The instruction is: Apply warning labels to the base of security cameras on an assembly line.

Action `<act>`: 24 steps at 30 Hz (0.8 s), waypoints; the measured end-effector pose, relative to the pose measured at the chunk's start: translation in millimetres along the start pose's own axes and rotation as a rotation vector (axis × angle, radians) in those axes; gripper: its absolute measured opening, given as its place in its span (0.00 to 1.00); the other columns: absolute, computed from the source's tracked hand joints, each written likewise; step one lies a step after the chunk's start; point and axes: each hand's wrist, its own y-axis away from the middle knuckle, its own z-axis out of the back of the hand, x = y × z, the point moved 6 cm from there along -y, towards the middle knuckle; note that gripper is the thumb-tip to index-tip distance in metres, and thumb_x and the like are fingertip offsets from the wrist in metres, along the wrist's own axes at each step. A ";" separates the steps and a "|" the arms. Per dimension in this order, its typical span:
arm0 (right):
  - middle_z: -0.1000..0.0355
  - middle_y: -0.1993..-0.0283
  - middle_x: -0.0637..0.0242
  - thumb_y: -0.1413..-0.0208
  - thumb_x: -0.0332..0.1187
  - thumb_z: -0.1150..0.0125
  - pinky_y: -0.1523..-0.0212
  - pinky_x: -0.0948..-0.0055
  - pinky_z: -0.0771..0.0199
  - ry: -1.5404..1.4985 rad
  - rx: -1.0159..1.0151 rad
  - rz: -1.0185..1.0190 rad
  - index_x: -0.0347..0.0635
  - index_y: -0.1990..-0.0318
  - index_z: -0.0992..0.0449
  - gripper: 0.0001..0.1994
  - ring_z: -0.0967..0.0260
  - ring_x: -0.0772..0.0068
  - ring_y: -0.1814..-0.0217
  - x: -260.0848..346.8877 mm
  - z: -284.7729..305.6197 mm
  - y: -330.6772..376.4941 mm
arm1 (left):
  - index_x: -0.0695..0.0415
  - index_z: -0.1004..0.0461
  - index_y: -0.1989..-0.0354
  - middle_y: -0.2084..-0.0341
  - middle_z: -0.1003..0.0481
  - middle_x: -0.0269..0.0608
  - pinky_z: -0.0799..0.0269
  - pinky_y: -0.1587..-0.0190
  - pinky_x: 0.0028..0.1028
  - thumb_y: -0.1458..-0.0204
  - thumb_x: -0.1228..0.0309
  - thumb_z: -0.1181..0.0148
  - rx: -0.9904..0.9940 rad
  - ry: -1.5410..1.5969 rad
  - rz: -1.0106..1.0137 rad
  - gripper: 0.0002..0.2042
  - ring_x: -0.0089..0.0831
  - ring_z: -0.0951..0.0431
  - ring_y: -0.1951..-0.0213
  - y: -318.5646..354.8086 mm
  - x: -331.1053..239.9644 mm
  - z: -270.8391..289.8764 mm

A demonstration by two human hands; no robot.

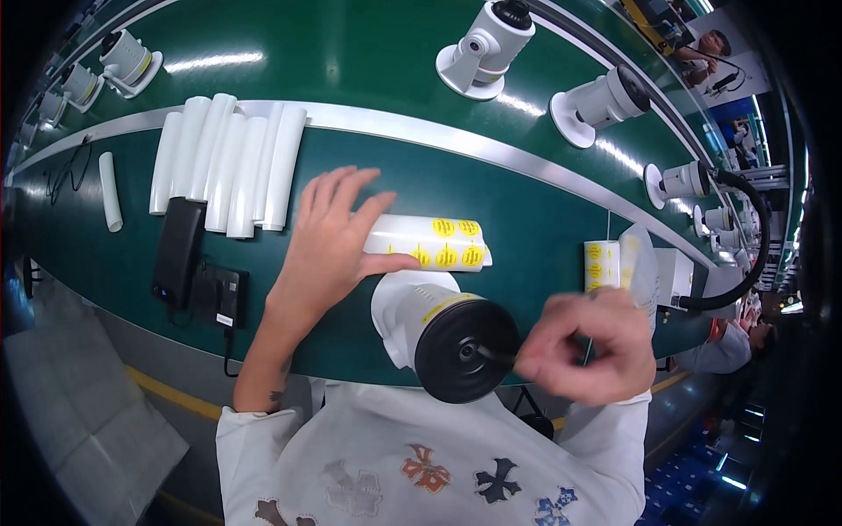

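Observation:
A white camera-like device (pixel 405 320) with a round white foot lies at the table's front edge, its black round end (pixel 456 373) turned toward me. Just beyond it is a curled white sheet (pixel 430 241) bearing round yellow stickers. My left hand (pixel 333 228) is on the left end of that sheet, fingers spread, thumb along its near side. To the right of the black end, my right hand (pixel 592 346) is closed in a pinch, somewhat blurred. A thin streak runs from its fingertips toward the black end's centre; what it is I cannot make out.
Several white rolled tubes (pixel 237 167) lie at the left, a single one (pixel 110 193) beyond them. Near them are a black power bank (pixel 178 250) and a black box (pixel 219 296) with a cable. Similar devices (pixel 487 48) stand across the metal rail. Another sticker sheet (pixel 601 263) lies right.

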 end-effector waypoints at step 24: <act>0.39 0.90 0.72 0.52 0.21 0.32 0.87 0.79 0.47 0.083 -0.097 -0.173 0.34 0.75 0.26 0.07 0.44 0.85 0.89 -25.6 -20.1 9.5 | 0.46 0.18 0.66 0.59 0.21 0.40 0.32 0.49 0.51 0.58 0.61 0.32 -0.052 0.609 -0.357 0.10 0.46 0.21 0.54 38.5 -72.9 45.3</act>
